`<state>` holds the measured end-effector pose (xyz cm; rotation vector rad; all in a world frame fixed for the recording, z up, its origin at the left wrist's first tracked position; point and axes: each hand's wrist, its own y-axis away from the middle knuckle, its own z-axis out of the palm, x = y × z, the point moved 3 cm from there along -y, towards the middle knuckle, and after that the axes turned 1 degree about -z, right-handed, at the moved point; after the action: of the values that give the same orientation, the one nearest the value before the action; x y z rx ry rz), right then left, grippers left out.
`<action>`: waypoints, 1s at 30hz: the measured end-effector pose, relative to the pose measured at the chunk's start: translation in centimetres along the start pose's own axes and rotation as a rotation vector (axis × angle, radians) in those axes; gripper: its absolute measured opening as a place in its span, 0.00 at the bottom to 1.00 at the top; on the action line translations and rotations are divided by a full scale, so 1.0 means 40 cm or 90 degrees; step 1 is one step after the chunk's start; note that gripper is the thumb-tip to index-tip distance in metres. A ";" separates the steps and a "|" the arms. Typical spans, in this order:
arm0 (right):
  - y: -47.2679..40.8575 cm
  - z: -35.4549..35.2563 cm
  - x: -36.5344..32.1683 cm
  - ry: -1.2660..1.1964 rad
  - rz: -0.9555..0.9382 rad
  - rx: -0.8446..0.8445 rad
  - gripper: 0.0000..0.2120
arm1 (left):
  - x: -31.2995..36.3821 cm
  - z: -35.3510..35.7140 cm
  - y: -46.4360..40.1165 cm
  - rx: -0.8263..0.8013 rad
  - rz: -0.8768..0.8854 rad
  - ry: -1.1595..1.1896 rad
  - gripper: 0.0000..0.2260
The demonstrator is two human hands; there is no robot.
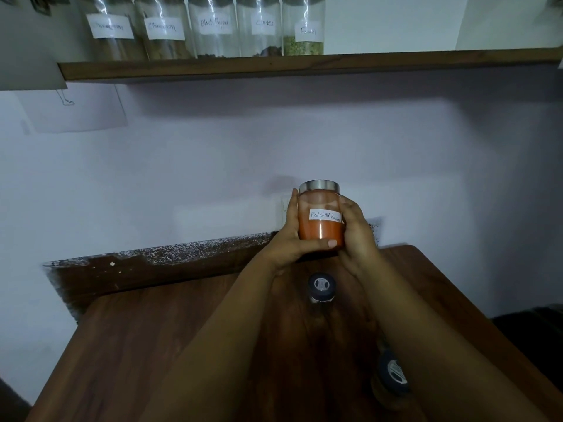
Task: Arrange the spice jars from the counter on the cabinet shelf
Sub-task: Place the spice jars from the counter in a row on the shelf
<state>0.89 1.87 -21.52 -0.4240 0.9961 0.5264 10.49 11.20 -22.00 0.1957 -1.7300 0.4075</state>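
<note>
A glass jar of red chilli powder (320, 217) with a metal lid and a white label is held upright above the far end of the wooden counter (152, 345). My left hand (292, 239) wraps its left side, thumb across the bottom front. My right hand (358, 229) grips its right side. Two dark-lidded jars stand on the counter: one (321, 289) just below the held jar, another (393, 377) nearer me, partly behind my right forearm. Several labelled jars, among them Black Pepper (214, 25), Cloves (263, 25) and Fennel (304, 28), line the wooden shelf (396, 63) above.
The shelf's right part beyond the Fennel jar holds no jars. A pale wall (274, 141) runs behind the counter, with a sheet of paper (76, 111) stuck at the upper left. A dark speckled ledge (152, 263) borders the counter's far edge.
</note>
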 end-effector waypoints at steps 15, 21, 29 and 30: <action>0.001 0.096 -0.379 0.409 -0.250 -0.215 0.57 | 0.347 0.028 -0.074 0.202 0.357 -0.227 0.47; -0.017 0.076 -0.520 0.381 -0.296 -0.172 0.56 | 0.478 0.075 -0.127 0.181 0.421 -0.260 0.47; -0.101 0.075 -0.654 0.395 -0.414 -0.119 0.56 | 0.592 0.122 -0.246 0.220 0.431 -0.290 0.48; -0.116 0.078 -0.670 0.408 -0.425 -0.117 0.57 | 0.606 0.124 -0.260 0.229 0.435 -0.291 0.48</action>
<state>-6.01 -6.02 3.77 -1.0845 1.3305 -0.1465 4.74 2.02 2.55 -0.0637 -2.1380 1.2578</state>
